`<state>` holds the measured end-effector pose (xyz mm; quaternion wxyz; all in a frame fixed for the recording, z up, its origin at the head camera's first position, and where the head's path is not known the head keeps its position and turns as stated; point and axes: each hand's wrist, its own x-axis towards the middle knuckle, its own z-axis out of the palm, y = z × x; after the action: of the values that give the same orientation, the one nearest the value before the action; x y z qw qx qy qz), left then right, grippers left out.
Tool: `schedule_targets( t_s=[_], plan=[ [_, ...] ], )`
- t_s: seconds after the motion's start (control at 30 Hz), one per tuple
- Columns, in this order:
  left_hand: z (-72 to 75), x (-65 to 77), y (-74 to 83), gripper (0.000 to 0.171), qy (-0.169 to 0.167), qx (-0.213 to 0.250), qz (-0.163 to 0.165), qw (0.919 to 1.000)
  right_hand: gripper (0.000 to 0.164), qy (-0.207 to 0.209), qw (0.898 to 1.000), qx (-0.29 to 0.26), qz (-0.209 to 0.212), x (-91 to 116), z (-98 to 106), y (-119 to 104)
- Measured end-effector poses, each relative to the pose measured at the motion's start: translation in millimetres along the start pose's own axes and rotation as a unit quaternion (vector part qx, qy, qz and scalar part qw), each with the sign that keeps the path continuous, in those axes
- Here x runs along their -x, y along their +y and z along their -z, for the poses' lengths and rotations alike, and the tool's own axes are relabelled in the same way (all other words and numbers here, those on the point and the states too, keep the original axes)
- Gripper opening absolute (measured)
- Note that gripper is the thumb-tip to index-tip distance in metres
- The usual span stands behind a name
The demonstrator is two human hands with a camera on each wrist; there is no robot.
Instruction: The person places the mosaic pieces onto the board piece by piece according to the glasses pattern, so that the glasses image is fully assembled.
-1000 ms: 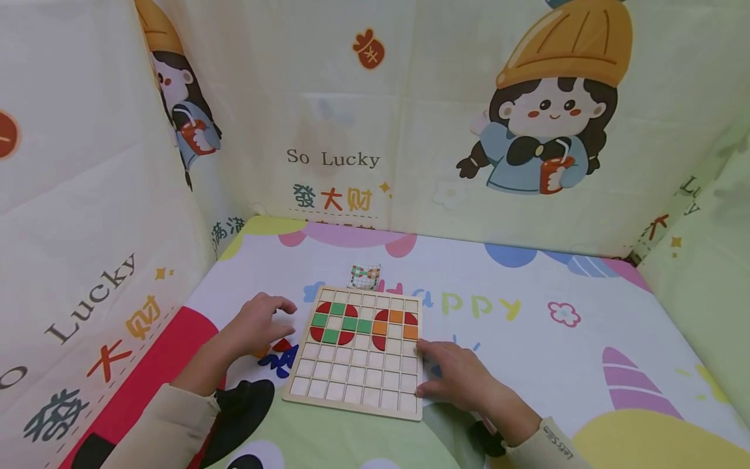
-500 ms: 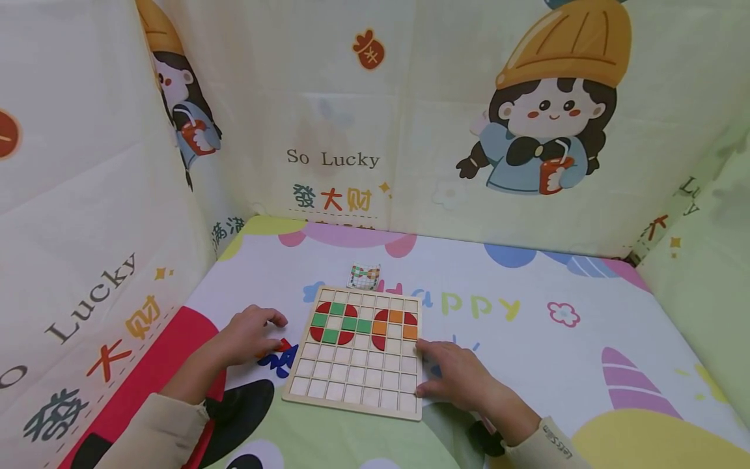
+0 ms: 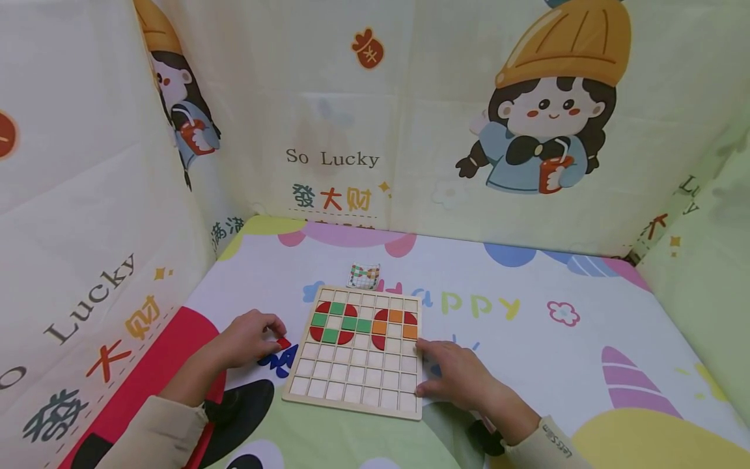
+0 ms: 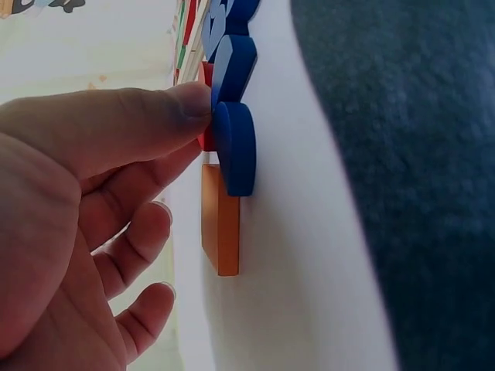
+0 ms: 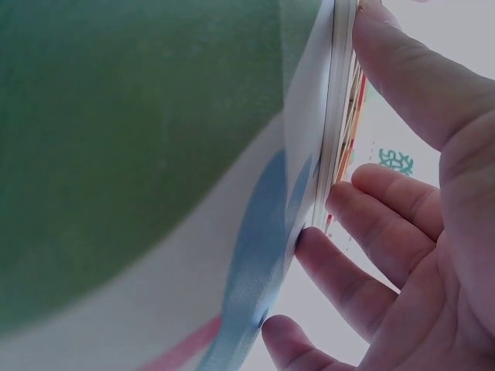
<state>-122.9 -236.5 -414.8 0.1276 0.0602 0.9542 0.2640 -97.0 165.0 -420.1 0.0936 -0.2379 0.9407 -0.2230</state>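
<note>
Fingers of the left hand, forefinger against thumb, pinch a red piece that sits just outside the board's left edge, between it and the table's left edge. Blue pieces lie bunched right beside it, and an orange piece is next to them. The other fingers of that hand are loosely bent.

The right hand is relaxed and grasps nothing, its fingertips and thumb touching the right edge of the wooden board. Red and green pieces form a ring near the board's far left corner; red and orange ones sit near its far right corner, with a green square between the groups.

Just past the board's far edge lies a small pattern card. The table has a colourful printed cover, and a pale cloth with cartoon prints rises behind its far edge
</note>
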Motion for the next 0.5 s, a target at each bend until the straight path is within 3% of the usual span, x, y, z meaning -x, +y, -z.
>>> schedule_targets(
  t_s=[0.5],
  plan=[
    [-0.3,-2.7,2.9,0.032,0.028,-0.029,-0.017,0.999,0.075,0.0,1.0,0.0,0.0,-0.9,0.5,0.0]
  ],
)
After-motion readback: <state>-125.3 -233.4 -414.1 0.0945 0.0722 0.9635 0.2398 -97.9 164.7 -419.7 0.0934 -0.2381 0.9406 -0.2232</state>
